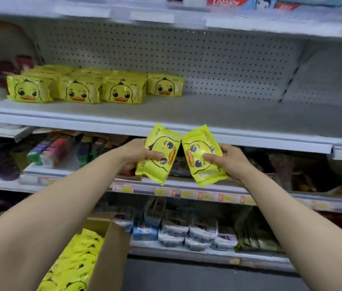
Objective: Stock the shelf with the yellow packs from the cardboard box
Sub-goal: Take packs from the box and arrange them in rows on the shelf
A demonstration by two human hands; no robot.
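Observation:
My left hand point(138, 153) grips a yellow duck-face pack point(156, 162), thumb across its front. My right hand point(228, 159) grips a second yellow pack point(202, 164) the same way. Both packs are tilted, their top corners touching, held just below the front edge of the white shelf point(207, 116). On that shelf's left part stand several rows of yellow packs point(94, 87), duck faces forward. At the bottom left the open cardboard box point(111, 248) holds several more yellow packs point(75, 263).
The shelf's right half is bare, backed by grey pegboard point(186, 57). Below are shelves with coloured packets point(56, 150) and blue-white packs point(186, 234). Toothpaste boxes point(228, 2) sit on the shelf above. The image is slightly blurred.

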